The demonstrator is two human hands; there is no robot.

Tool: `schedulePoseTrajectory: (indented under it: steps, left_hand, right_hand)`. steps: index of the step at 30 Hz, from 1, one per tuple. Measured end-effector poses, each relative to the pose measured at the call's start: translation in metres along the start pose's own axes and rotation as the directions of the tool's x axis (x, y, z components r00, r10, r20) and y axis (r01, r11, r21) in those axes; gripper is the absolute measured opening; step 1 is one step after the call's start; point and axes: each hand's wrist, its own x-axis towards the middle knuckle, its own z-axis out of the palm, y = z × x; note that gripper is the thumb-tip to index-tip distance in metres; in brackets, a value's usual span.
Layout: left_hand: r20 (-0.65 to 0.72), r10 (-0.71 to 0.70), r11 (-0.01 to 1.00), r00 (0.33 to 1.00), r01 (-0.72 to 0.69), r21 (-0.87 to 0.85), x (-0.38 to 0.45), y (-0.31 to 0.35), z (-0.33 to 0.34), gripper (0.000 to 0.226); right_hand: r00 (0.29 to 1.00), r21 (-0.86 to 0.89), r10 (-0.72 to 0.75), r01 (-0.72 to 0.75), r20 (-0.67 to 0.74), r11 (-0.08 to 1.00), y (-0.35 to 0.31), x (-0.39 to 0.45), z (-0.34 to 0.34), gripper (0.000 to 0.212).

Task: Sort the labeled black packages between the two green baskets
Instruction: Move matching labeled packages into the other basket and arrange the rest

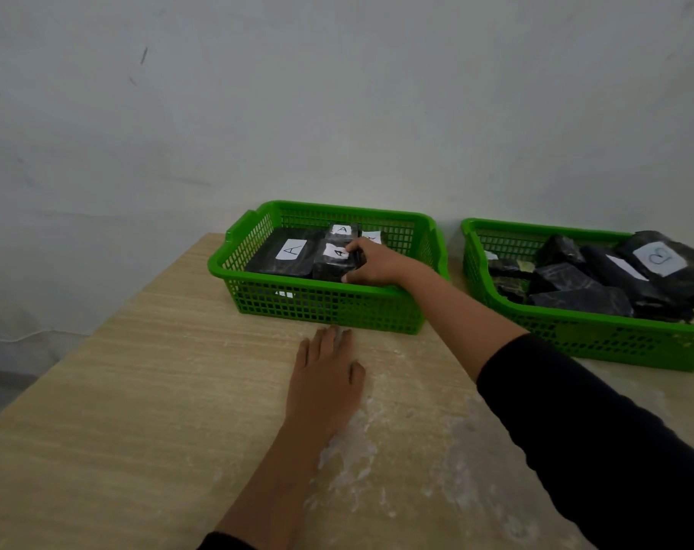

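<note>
Head view: right hand (377, 265) grips glossy black package (335, 265).

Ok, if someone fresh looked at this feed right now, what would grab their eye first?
Two bright green baskets against the wall: the left basket holds black packages labeled A, the right basket a jumbled pile, one package marked B. The right hand grips an A package inside the left basket, while the left hand lies flat on the table.
</note>
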Motion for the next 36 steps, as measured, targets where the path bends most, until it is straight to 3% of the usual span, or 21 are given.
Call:
schedulePoseTrajectory:
  steps: [4, 9, 11, 13, 16, 19, 21, 23, 25, 27, 30, 33, 36]
  left_hand:
    - [0.052, 0.003, 0.999, 0.999, -0.006, 0.042, 0.001, -0.001, 0.002, 0.056]
    - [0.077, 0.008, 0.999, 0.997, -0.011, 0.040, 0.001, -0.003, 0.002, 0.057]
    - [0.075, 0.009, 0.999, 0.997, -0.012, 0.043, 0.002, -0.004, 0.002, 0.057]
    - [0.075, 0.013, 0.998, 0.997, -0.018, 0.062, 0.002, -0.004, 0.003, 0.056]
    - [0.072, 0.017, 0.995, 0.997, -0.023, 0.095, 0.003, -0.004, 0.004, 0.056]
    - [0.074, 0.020, 0.994, 0.997, -0.028, 0.104, 0.003, -0.005, 0.005, 0.056]
    - [0.078, 0.015, 0.997, 0.997, -0.021, 0.077, 0.004, -0.005, 0.005, 0.056]
    - [0.076, 0.014, 0.998, 0.997, -0.018, 0.056, 0.004, -0.006, 0.005, 0.056]
    - [0.078, 0.016, 0.999, 0.997, -0.020, 0.047, 0.003, -0.007, 0.005, 0.056]
    - [0.080, 0.018, 0.999, 0.997, -0.022, 0.049, 0.002, -0.007, 0.004, 0.055]
    - [0.081, 0.011, 0.999, 0.997, -0.015, 0.041, 0.001, -0.006, 0.003, 0.055]
    - [0.090, 0.010, 0.999, 0.996, -0.013, 0.035, 0.001, -0.006, 0.002, 0.056]
    - [0.088, 0.012, 0.999, 0.996, -0.016, 0.043, 0.001, -0.005, 0.001, 0.055]
  right_hand:
    - [1.000, 0.074, 0.009, -0.008, -0.001, 0.997, -0.001, -0.011, -0.008, 0.073]
    - [0.926, -0.006, -0.124, 0.131, -0.357, 0.991, 0.006, -0.040, -0.049, 0.040]
    - [0.887, -0.002, -0.089, 0.099, -0.454, 0.995, 0.019, -0.057, -0.078, 0.030]
    - [0.874, -0.045, 0.004, -0.030, -0.486, 0.999, 0.041, -0.075, -0.109, 0.027]
    - [0.924, -0.378, 0.239, -0.345, -0.299, 0.859, 0.080, -0.102, -0.142, 0.036]
    - [0.867, -0.577, 0.498, -0.413, -0.013, 0.705, 0.111, -0.124, -0.138, 0.057]
    - [0.880, -0.520, 0.474, -0.402, 0.008, 0.754, 0.127, -0.132, -0.124, 0.070]
    - [0.940, -0.365, 0.321, -0.339, -0.112, 0.867, 0.138, -0.133, -0.115, 0.066]
    - [0.932, -0.121, 0.237, -0.278, -0.273, 0.953, 0.142, -0.132, -0.116, 0.057]
    - [0.896, 0.089, 0.241, -0.224, -0.373, 0.971, 0.142, -0.132, -0.122, 0.052]
    - [0.902, 0.140, 0.292, -0.261, -0.316, 0.955, 0.137, -0.138, -0.134, 0.071]
    - [0.917, -0.070, 0.326, -0.349, -0.229, 0.934, 0.137, -0.148, -0.147, 0.082]
    - [0.906, -0.449, 0.417, -0.400, -0.064, 0.799, 0.141, -0.162, -0.156, 0.059]
